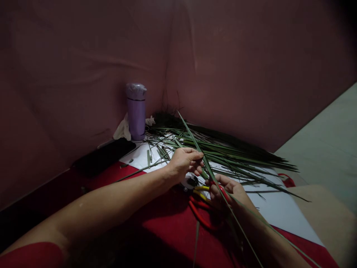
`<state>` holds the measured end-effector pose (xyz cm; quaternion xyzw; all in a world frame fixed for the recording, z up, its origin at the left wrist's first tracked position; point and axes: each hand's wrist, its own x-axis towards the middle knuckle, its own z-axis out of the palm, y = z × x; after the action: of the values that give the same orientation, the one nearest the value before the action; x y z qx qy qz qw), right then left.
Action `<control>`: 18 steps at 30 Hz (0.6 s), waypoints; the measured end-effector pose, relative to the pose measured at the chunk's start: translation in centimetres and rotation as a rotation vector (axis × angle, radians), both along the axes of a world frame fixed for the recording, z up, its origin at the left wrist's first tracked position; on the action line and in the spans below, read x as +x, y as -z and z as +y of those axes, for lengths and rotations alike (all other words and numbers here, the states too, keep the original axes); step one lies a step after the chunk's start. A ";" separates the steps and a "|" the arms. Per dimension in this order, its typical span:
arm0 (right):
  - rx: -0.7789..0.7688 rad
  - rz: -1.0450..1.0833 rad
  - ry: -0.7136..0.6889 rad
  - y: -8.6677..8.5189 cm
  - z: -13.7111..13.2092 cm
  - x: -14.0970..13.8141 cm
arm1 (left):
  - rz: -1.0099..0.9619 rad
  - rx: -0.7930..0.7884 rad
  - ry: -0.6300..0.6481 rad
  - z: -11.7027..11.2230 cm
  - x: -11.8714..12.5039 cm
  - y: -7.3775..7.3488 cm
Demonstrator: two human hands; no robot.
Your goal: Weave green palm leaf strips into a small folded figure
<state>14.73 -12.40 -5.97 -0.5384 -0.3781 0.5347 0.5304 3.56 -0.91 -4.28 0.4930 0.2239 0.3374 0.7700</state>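
Note:
My left hand (pixel 184 162) is closed in a pinch on a long green leaf strip (pixel 195 143) that slants up toward the wall and runs down past my right forearm. My right hand (pixel 227 190) is closed on red-handled scissors (pixel 202 212), whose handles, with yellow parts, lie over the red cloth (pixel 156 227). The scissor blades sit near the leaf, just under my left hand. A pile of long green leaves (pixel 231 152) lies behind both hands on a white sheet (pixel 279 208).
A purple flask (pixel 136 111) stands in the corner against the pink fabric wall (pixel 223 67), with crumpled white tissue (pixel 122 129) beside it. A black phone-like slab (pixel 104 156) lies to the left. Pale floor (pixel 326 149) shows at the right.

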 end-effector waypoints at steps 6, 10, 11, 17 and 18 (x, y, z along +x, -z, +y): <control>0.010 0.056 -0.005 -0.2 0.1 0.1 | -0.025 0.000 -0.010 0.2 0.1 0.2; 0.001 0.049 -0.002 -0.3 0.1 0.0 | -0.039 0.006 -0.071 0.5 0.0 0.3; -0.006 0.035 -0.001 -0.3 0.1 0.0 | -0.037 0.009 -0.072 0.5 0.0 0.3; 0.012 0.004 -0.006 -0.3 -0.1 -0.1 | -0.017 0.018 -0.018 0.6 0.0 0.2; 0.019 0.009 -0.007 -0.2 -0.1 0.0 | -0.014 0.019 -0.010 0.6 0.0 0.2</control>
<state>14.70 -12.48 -5.76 -0.5296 -0.3827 0.5354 0.5351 3.56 -0.35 -4.47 0.4966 0.2179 0.3469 0.7652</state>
